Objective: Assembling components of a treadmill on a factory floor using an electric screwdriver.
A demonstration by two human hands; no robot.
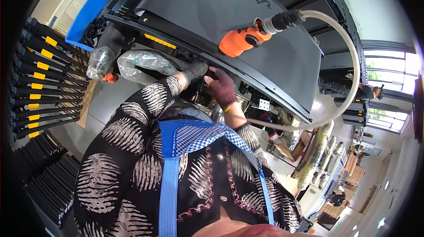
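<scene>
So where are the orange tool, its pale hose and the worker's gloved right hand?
orange tool (pixel 237 43), head view, on its orange body.
pale hose (pixel 356 60), head view, mid-curve.
right hand (pixel 222 89), head view, back of the dark red glove.

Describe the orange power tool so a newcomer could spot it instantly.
Start at the big dark treadmill deck filling the upper frame. Lying on it, above the gloved hands, is the orange tool, the only bright orange item there, with a pale hose curving away from its black connector.
</scene>
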